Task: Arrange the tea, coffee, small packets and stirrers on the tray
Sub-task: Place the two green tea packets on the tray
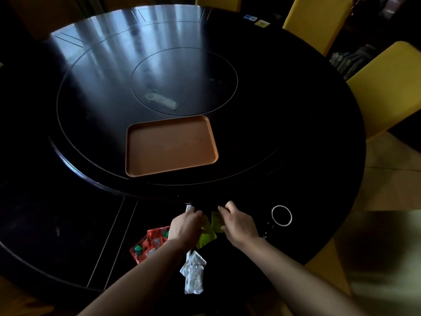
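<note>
On the near edge of the table [68, 224], head view: a yellow-green sachet [206, 239] is gripped by the curled fingers of the left hand [186, 224], and a second sachet [216, 221] is pinched by the right hand [239, 226]. The tray [170, 145], farther off, is seen bare; nothing is placed yet. Red packets [149, 245], white packets [193, 274] and a white stirrer [188, 255] are left lying near. No print can be read.

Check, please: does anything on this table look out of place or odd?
Nothing is spilled or damaged. The tray is bare, while the red packets, white packets and green packets lie in a loose heap near the table edge. What seems a clear wrapper lies alone on the centre disc.
</note>
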Demonstrator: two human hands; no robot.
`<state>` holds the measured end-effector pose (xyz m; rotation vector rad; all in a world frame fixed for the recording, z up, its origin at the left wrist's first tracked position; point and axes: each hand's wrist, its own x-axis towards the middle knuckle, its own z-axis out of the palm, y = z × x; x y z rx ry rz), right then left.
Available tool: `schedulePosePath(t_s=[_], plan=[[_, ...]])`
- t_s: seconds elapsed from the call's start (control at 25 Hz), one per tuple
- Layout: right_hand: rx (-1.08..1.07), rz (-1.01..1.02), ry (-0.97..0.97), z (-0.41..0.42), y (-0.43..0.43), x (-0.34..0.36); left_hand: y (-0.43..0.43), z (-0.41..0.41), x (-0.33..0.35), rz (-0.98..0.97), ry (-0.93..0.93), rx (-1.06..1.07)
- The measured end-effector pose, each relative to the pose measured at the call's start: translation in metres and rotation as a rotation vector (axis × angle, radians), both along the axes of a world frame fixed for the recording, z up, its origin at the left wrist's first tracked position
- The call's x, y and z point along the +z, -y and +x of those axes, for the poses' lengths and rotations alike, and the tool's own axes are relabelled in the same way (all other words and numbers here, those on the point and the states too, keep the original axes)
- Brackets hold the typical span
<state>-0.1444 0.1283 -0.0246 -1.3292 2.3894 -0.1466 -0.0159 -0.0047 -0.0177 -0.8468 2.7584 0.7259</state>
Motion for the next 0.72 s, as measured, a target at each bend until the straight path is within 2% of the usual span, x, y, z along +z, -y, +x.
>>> schedulePosePath(t_s=[0.2,0.36,0.48,0.6,0.72], plan=[[-0.195,-0.061,0.084,-0.001,-0.007,0.008,0.003,0.009,0.006,0.172,-0.113,0.293],[-0.395,-0.266,0.179,0.005,-0.016,0.021,-0.003,0.038,0.023,0.305,-0.281,0.411],[-0.464,-0.356,0.275,0.012,-0.033,0.028,-0.013,0.066,0.038,0.369,-0.379,0.506],[-0.432,-0.434,0.313,0.022,-0.045,0.035,-0.021,0.088,0.051,0.371,-0.445,0.597],[-0.445,-0.495,0.448,0.037,-0.045,0.046,-0.023,0.107,0.055,0.524,-0.529,0.725]])
